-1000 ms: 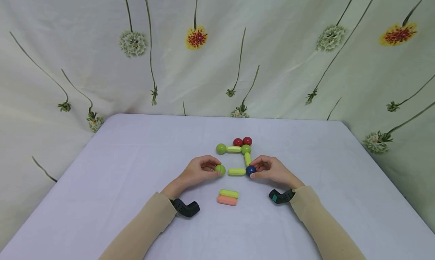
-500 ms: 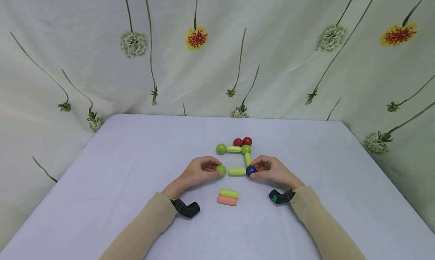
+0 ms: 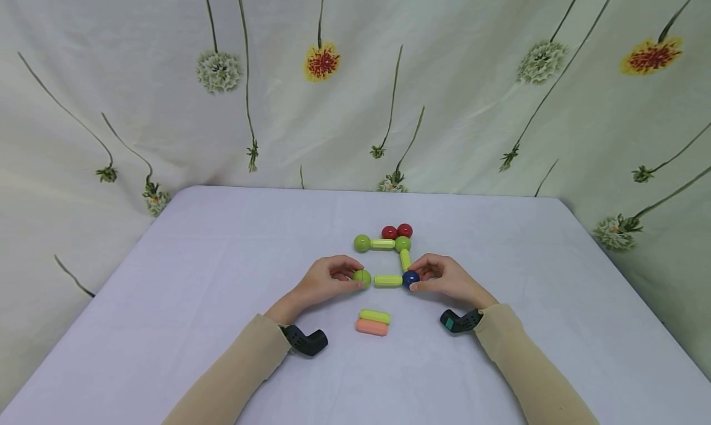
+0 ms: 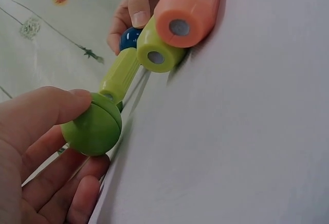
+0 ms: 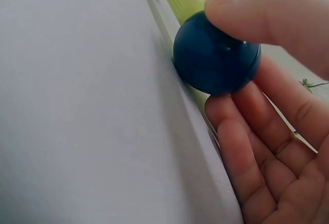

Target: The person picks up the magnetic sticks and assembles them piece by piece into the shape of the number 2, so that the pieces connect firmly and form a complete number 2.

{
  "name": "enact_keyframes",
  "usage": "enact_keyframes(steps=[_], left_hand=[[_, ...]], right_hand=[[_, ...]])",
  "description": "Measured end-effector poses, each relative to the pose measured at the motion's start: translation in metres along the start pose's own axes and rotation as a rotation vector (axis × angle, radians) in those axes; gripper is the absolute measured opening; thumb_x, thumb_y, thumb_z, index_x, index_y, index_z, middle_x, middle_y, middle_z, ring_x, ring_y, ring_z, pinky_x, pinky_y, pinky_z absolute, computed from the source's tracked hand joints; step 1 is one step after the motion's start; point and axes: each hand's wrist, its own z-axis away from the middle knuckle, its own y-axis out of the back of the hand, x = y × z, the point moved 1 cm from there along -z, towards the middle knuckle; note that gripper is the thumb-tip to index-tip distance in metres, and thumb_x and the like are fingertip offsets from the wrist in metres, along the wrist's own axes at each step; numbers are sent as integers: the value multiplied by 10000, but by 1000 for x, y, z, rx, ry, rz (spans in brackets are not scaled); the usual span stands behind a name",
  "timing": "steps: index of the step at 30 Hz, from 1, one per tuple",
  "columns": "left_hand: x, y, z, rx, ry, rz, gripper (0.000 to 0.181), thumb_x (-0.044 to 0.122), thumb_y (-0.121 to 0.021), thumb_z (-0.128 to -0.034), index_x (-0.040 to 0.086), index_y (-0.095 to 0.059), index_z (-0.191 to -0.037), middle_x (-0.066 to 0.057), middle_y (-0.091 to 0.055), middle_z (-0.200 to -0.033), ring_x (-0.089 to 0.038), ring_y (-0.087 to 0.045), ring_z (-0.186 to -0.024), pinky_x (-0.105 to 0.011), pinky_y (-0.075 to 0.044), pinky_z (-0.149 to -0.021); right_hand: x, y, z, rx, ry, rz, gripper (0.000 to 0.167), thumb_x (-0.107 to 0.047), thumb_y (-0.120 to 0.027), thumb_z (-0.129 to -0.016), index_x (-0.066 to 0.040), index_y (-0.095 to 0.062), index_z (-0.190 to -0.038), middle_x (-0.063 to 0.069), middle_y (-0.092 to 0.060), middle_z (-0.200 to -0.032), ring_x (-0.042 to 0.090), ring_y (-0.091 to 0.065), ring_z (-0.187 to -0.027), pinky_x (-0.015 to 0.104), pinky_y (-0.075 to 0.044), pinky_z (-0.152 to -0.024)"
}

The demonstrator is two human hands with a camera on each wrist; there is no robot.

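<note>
A green ball with a seam is pinched between thumb and fingers of my left hand. My right hand pinches a dark blue ball the same way. From the blue ball a yellow-green rod points left, its free end a small gap from the green ball in the head view. In the left wrist view that rod end, with a grey disc in it, is close by the green ball. A second yellow-green rod runs from the blue ball back to another green ball.
A third rod joins that back ball to one more green ball. Two red balls sit behind. Nearer me lie a loose yellow-green rod and an orange rod, side by side on the white-covered table.
The green ball in my left hand has shifted very slightly to the right, towards the rod. My right hand and the other pieces look the same.
</note>
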Motion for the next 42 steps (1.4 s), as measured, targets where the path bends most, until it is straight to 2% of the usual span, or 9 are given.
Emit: enact_keyframes(steps=[2, 5, 9, 15, 22, 24, 31, 42], left_hand=[[0, 0, 0, 1, 3, -3, 313, 190, -770, -779, 87, -676, -1059, -5, -661, -990, -162, -602, -914, -254, -491, -774], [0, 0, 0, 1, 3, -5, 314, 192, -770, -778, 90, -677, -1060, -2, -661, -989, -160, -602, -911, -254, -491, -773], [-1, 0, 0, 0, 1, -6, 311, 186, -772, -775, 91, -680, -1056, 1, -662, -982, -158, -601, -901, -251, -492, -766], [-1, -1, 0, 0, -10, -4, 311, 189, -772, -776, 89, -682, -1056, 2, -664, -977, -160, -600, -892, -246, -490, -755], [-1, -1, 0, 0, -11, -8, 316, 191, -772, -775, 93, -685, -1063, 2, -666, -982, -157, -602, -889, -246, -490, -753], [-1, -1, 0, 1, -11, -11, 316, 194, -773, -775, 94, -687, -1063, 6, -666, -979, -151, -602, -884, -244, -490, -751], [0, 0, 0, -4, -28, -3, 307, 197, -766, -785, 85, -690, -1060, 2, -666, -971, -150, -603, -874, -256, -493, -751], [-1, -1, 0, -7, -25, -5, 293, 193, -762, -790, 96, -693, -1057, 4, -665, -970, -154, -602, -880, -259, -491, -760]], right_hand=[[-9, 0, 4, -4, 7, 2, 323, -103, -749, -792, -12, -633, -1080, 67, -612, -956, 220, -538, -864, 246, -464, -766], [-10, 0, 4, -4, 8, 1, 323, -91, -743, -796, -5, -629, -1086, 64, -611, -959, 216, -537, -864, 241, -465, -762], [3, 0, -1, -1, 6, 3, 338, -146, -760, -790, -39, -636, -1087, 55, -611, -965, 220, -541, -875, 243, -469, -773], [3, 0, -1, -2, 12, 3, 347, -171, -769, -782, -48, -639, -1080, 67, -610, -969, 240, -543, -882, 253, -472, -779], [4, 0, -2, -1, -4, 11, 335, -123, -757, -792, -41, -634, -1093, 58, -608, -969, 215, -538, -875, 233, -466, -771], [2, 0, -1, -1, -8, 12, 332, -98, -750, -795, -27, -631, -1096, 63, -608, -970, 220, -536, -874, 232, -465, -767], [-27, 0, 9, -10, 4, 5, 309, -75, -735, -799, 17, -626, -1073, 78, -609, -951, 222, -532, -858, 233, -464, -754], [-30, 0, 10, -6, -3, -3, 311, -64, -734, -797, 17, -626, -1077, 86, -606, -947, 230, -529, -859, 229, -460, -753]])
